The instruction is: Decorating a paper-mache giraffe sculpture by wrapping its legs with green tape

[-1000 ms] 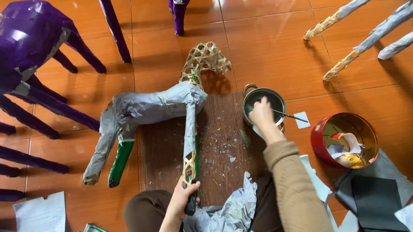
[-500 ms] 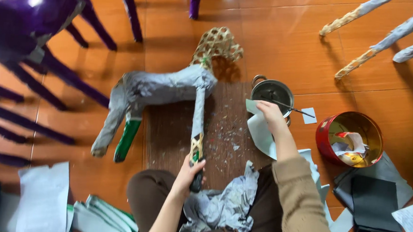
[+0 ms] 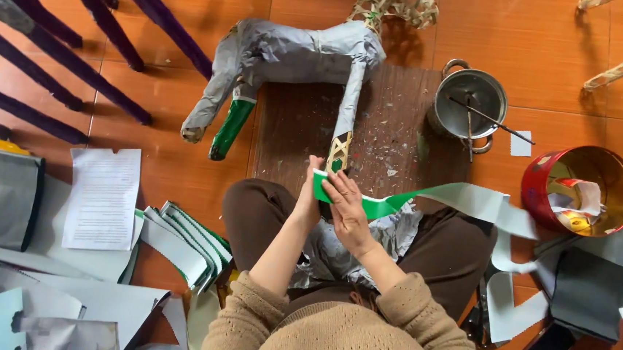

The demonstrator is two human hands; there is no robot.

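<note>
A grey paper-covered animal figure (image 3: 298, 50) lies on the floor in front of my lap. One of its legs (image 3: 340, 149), bare woven cane at the tip, points toward me. My left hand (image 3: 308, 197) grips the end of that leg and pins one end of a green and white paper strip (image 3: 463, 197) against it. My right hand (image 3: 348, 208) holds the strip just beside the left, fingers pressed on its green part. The strip trails off to the right over my knee.
A dark wooden board (image 3: 395, 122) lies under the leg. A metal pot (image 3: 470, 104) with a stick in it and a red tin (image 3: 581, 188) stand at the right. Purple figure legs (image 3: 79, 42) fill the top left. Paper sheets (image 3: 102, 197) and cut strips (image 3: 182, 243) lie at the left.
My right hand left the pot, carried the strip over and now joins my left hand at the leg's end. The camera has tilted down toward my lap.
</note>
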